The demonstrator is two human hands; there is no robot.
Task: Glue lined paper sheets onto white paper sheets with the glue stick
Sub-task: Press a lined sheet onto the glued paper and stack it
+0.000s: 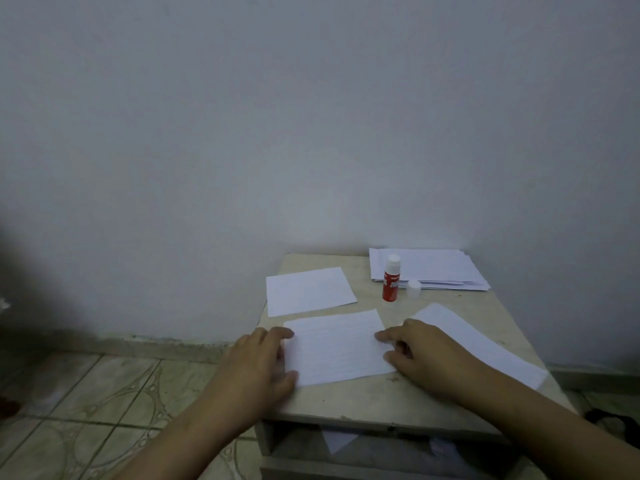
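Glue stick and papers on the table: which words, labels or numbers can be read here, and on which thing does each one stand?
"GLUE STICK", white letters on the red glue stick: partly legible, the right end cut off.
Small print above it: too blurred to read.
Lined sheet between the hands: ruled lines only, no writing seen.
Paper stack: no text seen.

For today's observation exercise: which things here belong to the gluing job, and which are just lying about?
Job: lined paper sheet under both hands; red glue stick, uncapped; its clear cap; stacked white paper sheets; two loose white sheets.

Lying about: paper scrap under the tabletop; dark object on the floor.
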